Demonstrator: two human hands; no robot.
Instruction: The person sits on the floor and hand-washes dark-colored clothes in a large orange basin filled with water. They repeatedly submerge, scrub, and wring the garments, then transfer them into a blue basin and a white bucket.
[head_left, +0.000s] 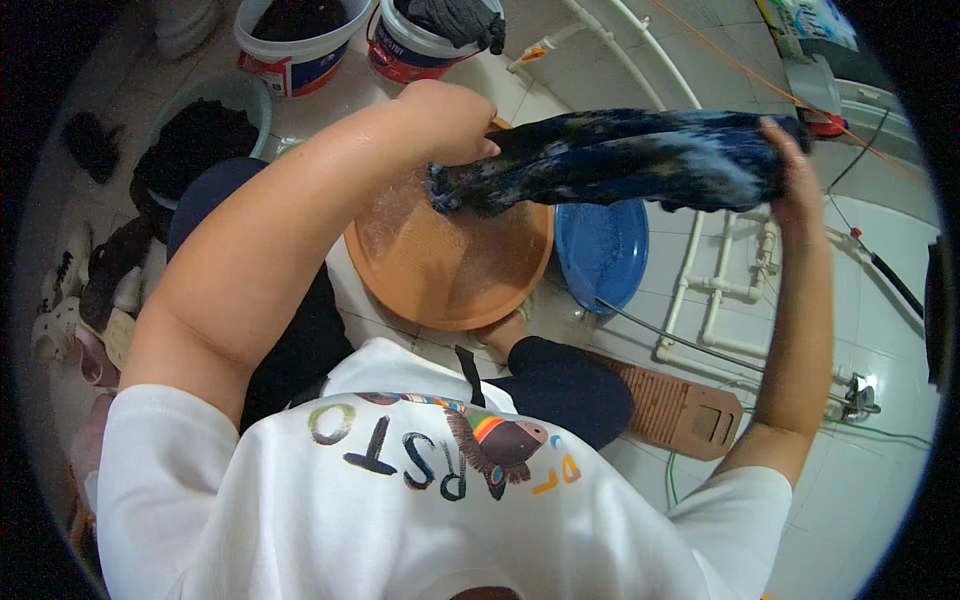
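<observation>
A wet, dark blue and black garment (640, 155) with pale patches is stretched lengthwise between my hands, above an orange basin (450, 285). My left hand (455, 118) grips its left end, fingers closed. At the other end my right hand (795, 180) is wrapped round the cloth, with part of its fingers behind the fabric. The garment's left end hangs over the basin, which holds water. Its right part reaches past a blue basin (605, 250) to the right of the orange one.
At the upper left stand a bucket of dark laundry (300, 18), another bucket with a grey cloth (450, 25) over its rim and a pale tub (262, 105) of dark clothes. Shoes (60, 330) lie far left. A brown washboard (680, 405) and white pipes (690, 285) are on the right.
</observation>
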